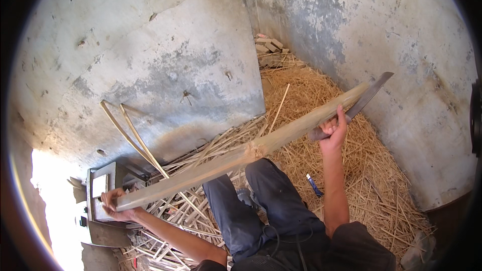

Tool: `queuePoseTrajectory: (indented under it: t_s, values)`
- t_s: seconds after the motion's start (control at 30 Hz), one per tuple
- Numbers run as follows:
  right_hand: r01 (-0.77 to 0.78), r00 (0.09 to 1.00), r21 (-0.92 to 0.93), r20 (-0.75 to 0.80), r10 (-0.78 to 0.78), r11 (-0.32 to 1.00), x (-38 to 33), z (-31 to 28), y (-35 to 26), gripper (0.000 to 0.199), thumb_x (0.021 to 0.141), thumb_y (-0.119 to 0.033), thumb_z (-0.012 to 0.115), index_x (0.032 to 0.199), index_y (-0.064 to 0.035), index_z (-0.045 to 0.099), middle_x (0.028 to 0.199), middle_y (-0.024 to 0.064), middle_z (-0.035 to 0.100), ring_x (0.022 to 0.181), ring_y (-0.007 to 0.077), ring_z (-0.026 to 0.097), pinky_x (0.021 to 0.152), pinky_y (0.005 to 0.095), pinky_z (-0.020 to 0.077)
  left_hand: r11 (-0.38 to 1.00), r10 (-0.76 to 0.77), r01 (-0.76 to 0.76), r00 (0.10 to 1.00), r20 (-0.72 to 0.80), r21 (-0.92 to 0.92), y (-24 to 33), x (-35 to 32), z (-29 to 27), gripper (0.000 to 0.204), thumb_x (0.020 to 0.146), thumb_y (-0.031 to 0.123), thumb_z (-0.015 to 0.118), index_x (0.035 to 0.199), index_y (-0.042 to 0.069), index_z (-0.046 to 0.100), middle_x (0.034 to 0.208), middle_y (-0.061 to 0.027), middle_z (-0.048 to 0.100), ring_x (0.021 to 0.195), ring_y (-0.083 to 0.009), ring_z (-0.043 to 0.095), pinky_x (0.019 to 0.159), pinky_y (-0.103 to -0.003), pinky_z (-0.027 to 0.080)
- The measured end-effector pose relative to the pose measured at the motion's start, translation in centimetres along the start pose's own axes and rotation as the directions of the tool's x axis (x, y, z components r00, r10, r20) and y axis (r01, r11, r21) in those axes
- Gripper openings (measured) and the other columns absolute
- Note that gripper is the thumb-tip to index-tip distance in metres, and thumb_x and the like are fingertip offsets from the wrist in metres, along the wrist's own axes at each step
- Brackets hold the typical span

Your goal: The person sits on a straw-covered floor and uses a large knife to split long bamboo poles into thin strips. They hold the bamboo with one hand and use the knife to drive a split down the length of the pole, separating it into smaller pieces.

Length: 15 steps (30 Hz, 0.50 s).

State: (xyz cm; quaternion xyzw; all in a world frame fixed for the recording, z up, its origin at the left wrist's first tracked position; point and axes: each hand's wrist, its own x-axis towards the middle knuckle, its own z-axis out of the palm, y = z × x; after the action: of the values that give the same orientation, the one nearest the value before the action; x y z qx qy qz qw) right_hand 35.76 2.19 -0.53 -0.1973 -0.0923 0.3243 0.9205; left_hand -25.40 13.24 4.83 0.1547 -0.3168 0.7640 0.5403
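A long bamboo piece point(211, 168) with a rough node in its middle slants across in front of me, above my knees. Its lower left end rests in my left hand point(118, 205), whose fingers wrap round it. My right hand point(335, 131) is closed on the handle of a long knife point(370, 95). The dark blade points up and right, lying close along the far end of the bamboo. My right thumb and fingers are also against the bamboo's underside. Whether the blade's edge touches the bamboo I cannot tell.
Straw-like shavings point(371, 170) cover the floor to the right, and thin bamboo strips point(206, 153) lie heaped to the left. Two pale strips point(131, 129) lean near the wall. A metal box-like stand point(111, 183) is by the bright opening. Bricks point(270, 46) fill the corner; a blue packet point(315, 185) lies nearby.
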Motion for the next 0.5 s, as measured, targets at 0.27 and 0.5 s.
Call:
queuePoseTrajectory:
  t_s: [0.27, 0.5]
  values:
    - [0.277, 0.957, -0.024, 0.100, -0.274, 0.961, 3.2, 5.8, -7.2, 0.034, 0.102, -0.024, 0.065, 0.124, 0.0015, 0.064, 0.053, -0.0119, 0.029, 0.045, 0.0017, 0.031, 0.047, 0.0198, 0.0294, 0.599, 0.269, 0.271, 0.818, -0.508, 0.754, -8.6, 1.3, -9.2, 0.015, 0.095, 0.021, 0.055, 0.089, 0.006, 0.053, 0.084, -0.0086, 0.063, 0.085, -0.0221, 0.064, 0.091, -0.038, 0.056]
    - [0.352, 0.898, 0.080, 0.254, -0.360, 0.933, 6.3, 11.1, -12.3, 0.018, 0.100, -0.021, 0.068, 0.087, -0.0111, 0.060, 0.054, -0.0106, 0.031, 0.046, 0.0031, 0.031, 0.047, 0.0208, 0.0302, 0.075, 0.269, 0.872, 0.449, -0.852, 0.484, -14.6, -1.7, -18.2, 0.111, 0.075, 0.046, 0.085, 0.153, 0.000, 0.020, 0.153, -0.0222, 0.031, 0.140, -0.0345, 0.039, 0.113, -0.051, 0.038]
